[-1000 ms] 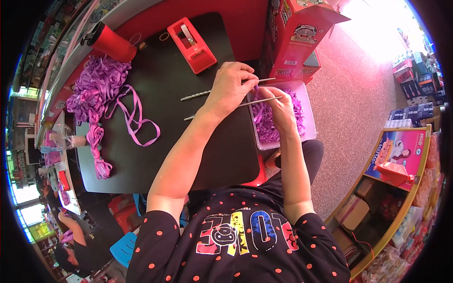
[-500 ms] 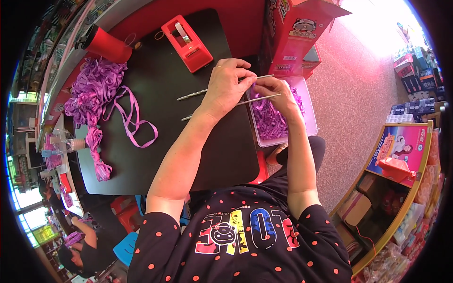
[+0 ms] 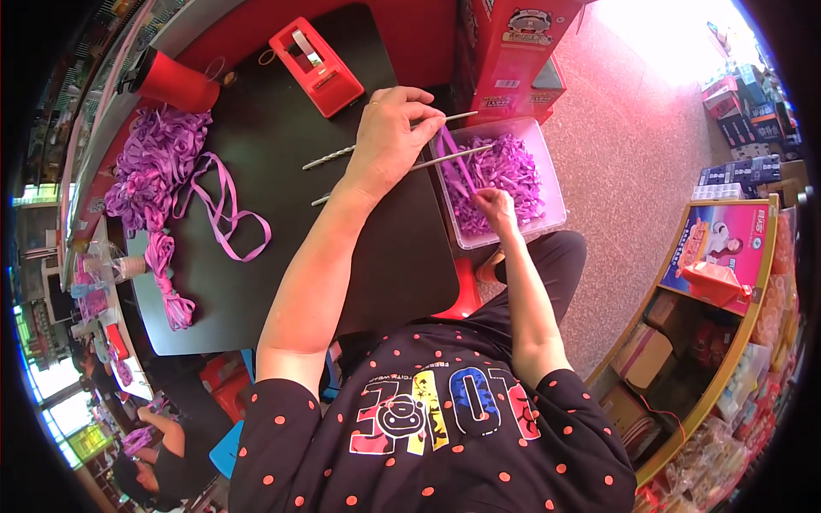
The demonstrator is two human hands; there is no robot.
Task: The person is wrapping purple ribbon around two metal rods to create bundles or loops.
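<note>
Over the right part of the black table, my left hand (image 3: 393, 132) is closed, its thumb and forefinger pinching a purple ribbon (image 3: 457, 160). Two thin metal rods with twisted ends pass under this hand: the far rod (image 3: 457, 116) and the near rod (image 3: 466, 154). The ribbon runs from my left fingertips down to my right hand (image 3: 496, 208), which is closed on its lower part. My right hand hovers above a clear plastic tub (image 3: 554, 184) full of short purple ribbon pieces (image 3: 511, 171). How the rods are supported is hidden.
A big purple ribbon bundle (image 3: 154, 171) lies at the table's left, with a loose loop (image 3: 227, 222) beside it. Behind stand a red tape dispenser (image 3: 329, 81) and a red cylinder (image 3: 175, 81). A tall red carton (image 3: 505, 68) rises beyond the tub. Another person (image 3: 162, 453) sits lower left.
My right hand has moved down and toward me, away from my left hand, drawing the ribbon out between them. My left hand keeps its pinch by the rods. The whole view has shifted slightly.
</note>
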